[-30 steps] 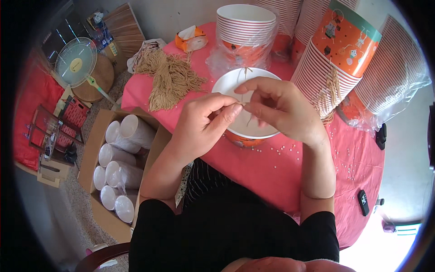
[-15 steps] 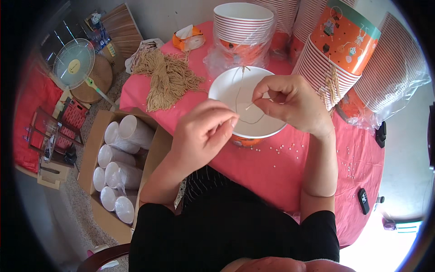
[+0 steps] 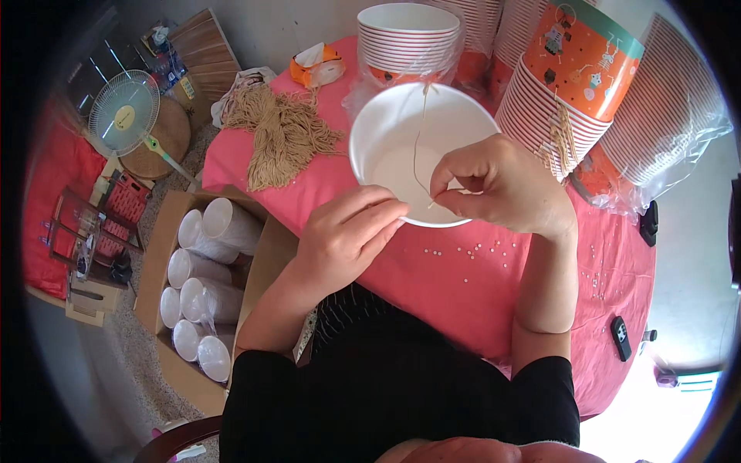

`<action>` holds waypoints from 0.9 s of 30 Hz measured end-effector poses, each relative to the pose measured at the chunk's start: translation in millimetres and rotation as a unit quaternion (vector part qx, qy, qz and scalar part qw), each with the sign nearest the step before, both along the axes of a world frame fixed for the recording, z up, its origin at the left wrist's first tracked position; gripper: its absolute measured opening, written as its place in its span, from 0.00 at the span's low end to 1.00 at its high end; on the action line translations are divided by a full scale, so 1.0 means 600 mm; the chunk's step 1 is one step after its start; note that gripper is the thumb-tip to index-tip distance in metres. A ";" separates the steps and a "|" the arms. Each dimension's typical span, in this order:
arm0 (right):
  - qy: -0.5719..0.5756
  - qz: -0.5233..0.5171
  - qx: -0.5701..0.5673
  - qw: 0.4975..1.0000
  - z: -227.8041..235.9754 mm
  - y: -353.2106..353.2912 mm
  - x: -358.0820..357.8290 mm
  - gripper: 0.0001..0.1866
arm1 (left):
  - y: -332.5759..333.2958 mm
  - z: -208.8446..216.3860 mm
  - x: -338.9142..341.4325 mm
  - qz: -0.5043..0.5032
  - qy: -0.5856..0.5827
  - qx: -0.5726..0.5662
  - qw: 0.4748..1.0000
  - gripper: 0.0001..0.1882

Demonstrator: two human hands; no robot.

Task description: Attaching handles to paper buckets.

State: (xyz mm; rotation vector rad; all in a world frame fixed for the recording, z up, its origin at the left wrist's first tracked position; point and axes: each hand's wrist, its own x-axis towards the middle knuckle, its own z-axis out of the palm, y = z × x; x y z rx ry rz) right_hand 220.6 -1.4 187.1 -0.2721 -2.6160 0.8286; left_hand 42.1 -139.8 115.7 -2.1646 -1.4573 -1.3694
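Note:
A white-lined paper bucket (image 3: 386, 139) is tilted, its open mouth facing me. My left hand (image 3: 343, 231) is closed on its near left rim, fingers on the inner side and thumb below. A thin tan cord (image 3: 417, 158) is knotted at the far rim and runs down across the mouth. Its lower part is pinched between thumb and forefinger of my right hand (image 3: 505, 185), over the near right rim. A short pale end shows under those fingertips. My right hand hides part of the bucket's right side.
A tan cord bundle (image 3: 289, 143) lies at the back left, near an orange packet (image 3: 318, 65). Stacked buckets (image 3: 407, 38) stand behind, with orange printed ones (image 3: 587, 62) at right. Small white punched dots (image 3: 482, 251) litter the pink cloth (image 3: 455, 324). A carton (image 3: 174, 231) holds wrapped white cups.
The bucket has tipped toward me and its mouth shows more fully. My left hand has gone from pinching near the cord to gripping the rim. My right hand has lowered slightly, fingers still pinched.

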 end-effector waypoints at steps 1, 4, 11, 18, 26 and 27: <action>0.020 0.025 0.016 0.999 -0.002 0.000 0.001 0.04 | 0.001 0.002 -0.003 -0.005 0.028 0.033 0.999 0.11; 0.038 0.038 0.072 0.996 -0.012 -0.003 0.000 0.04 | 0.000 0.003 -0.014 -0.004 0.082 0.094 0.992 0.13; 0.040 0.026 0.115 0.992 -0.005 -0.021 0.002 0.05 | -0.004 -0.002 -0.027 0.010 0.181 0.200 0.963 0.15; 0.045 0.032 0.128 0.990 -0.002 -0.026 0.004 0.04 | -0.007 0.000 -0.030 0.012 0.201 0.214 0.956 0.14; 0.047 0.033 0.131 0.990 -0.004 -0.027 0.002 0.04 | -0.014 -0.002 -0.029 0.023 0.208 0.207 0.956 0.14; 0.049 0.034 0.131 0.990 -0.005 -0.027 0.001 0.04 | -0.014 -0.003 -0.029 0.023 0.207 0.206 0.956 0.14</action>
